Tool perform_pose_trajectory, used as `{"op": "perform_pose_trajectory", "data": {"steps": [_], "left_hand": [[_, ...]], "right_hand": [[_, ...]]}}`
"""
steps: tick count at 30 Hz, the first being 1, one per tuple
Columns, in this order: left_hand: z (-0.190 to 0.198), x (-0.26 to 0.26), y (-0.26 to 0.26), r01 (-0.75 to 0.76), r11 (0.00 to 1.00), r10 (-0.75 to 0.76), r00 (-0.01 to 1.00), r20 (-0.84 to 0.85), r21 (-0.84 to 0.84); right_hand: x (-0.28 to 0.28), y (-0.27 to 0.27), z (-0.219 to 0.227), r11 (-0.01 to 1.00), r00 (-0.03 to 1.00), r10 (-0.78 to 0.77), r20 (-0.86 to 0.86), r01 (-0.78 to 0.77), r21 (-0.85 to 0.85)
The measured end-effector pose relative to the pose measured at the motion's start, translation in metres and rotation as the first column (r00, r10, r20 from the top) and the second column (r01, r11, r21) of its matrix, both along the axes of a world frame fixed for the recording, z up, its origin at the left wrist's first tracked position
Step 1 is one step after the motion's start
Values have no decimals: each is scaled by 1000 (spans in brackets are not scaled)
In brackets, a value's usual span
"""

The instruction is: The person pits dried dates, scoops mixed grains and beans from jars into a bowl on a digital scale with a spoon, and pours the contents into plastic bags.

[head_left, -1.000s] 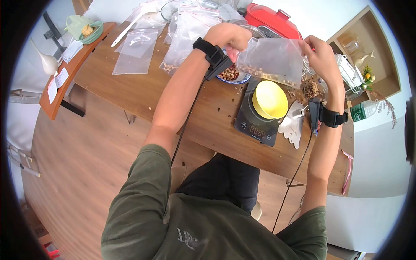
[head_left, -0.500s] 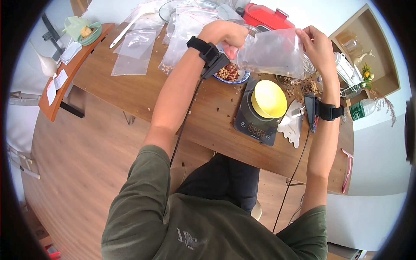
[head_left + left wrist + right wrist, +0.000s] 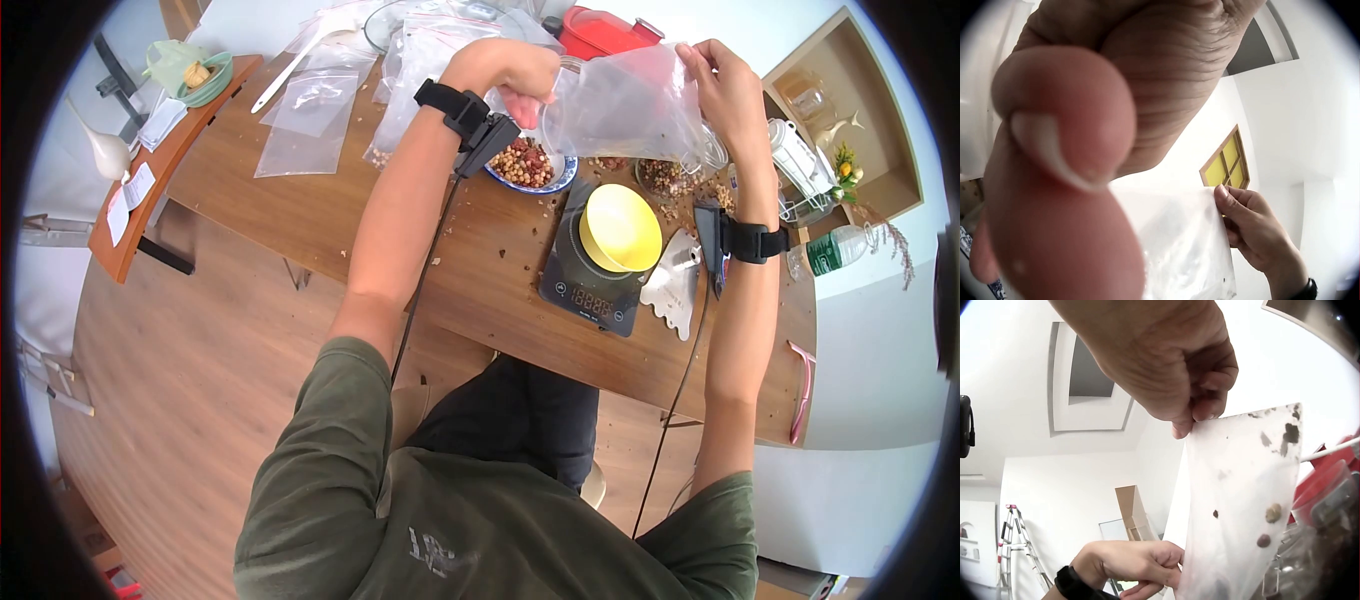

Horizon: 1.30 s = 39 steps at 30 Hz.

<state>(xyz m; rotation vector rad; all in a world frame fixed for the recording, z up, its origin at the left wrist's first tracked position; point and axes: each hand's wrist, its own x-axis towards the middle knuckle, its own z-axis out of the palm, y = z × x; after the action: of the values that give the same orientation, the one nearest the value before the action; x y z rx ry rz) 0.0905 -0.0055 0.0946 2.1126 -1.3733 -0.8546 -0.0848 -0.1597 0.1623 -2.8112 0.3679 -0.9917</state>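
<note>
A translucent plastic bag [image 3: 630, 110] is stretched between both hands above the back of the table. My left hand [image 3: 515, 80] grips its left end with curled fingers. At the bag's upper right corner, my right hand [image 3: 728, 95] pinches the edge between thumb and fingers. In the right wrist view only a few small pieces and dark specks cling inside the bag [image 3: 1241, 500]. A blue-rimmed dish [image 3: 532, 168] of mixed nuts or beans lies below my left hand. The yellow bowl [image 3: 620, 230] stands on a black scale [image 3: 590, 300], its inside showing nothing distinct.
Flat plastic bags [image 3: 320, 110] and a white spoon [image 3: 290, 75] lie at the back left. A red cooker [image 3: 605, 32] stands behind the bag. Right of the scale are a scalloped plate [image 3: 672, 285], scattered bits and a green-labelled bottle [image 3: 835, 252].
Both hands have moved up and slightly left with the bag. The pieces seen along its bottom earlier no longer show there in the head view; more of the dish is uncovered.
</note>
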Motion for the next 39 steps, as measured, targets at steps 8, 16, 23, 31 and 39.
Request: {"op": "perform_pose_trajectory", "data": {"steps": [8, 16, 23, 31, 39], "left_hand": [[1, 0, 3, -47, 998, 46, 999, -8, -37], [0, 3, 1, -1, 1000, 2, 999, 36, -17], [3, 0, 2, -25, 1000, 25, 1000, 19, -14], [15, -8, 11, -22, 986, 29, 999, 37, -165], [52, -26, 16, -63, 966, 49, 997, -63, -252]], "right_hand": [[2, -2, -2, 1000, 999, -1, 48, 1, 11], [-1, 3, -3, 999, 996, 39, 84, -40, 3], [-10, 3, -5, 1000, 995, 14, 95, -15, 9], [-55, 2, -8, 976, 997, 18, 69, -33, 215], [-115, 17, -8, 883, 999, 39, 36, -51, 467]]}}
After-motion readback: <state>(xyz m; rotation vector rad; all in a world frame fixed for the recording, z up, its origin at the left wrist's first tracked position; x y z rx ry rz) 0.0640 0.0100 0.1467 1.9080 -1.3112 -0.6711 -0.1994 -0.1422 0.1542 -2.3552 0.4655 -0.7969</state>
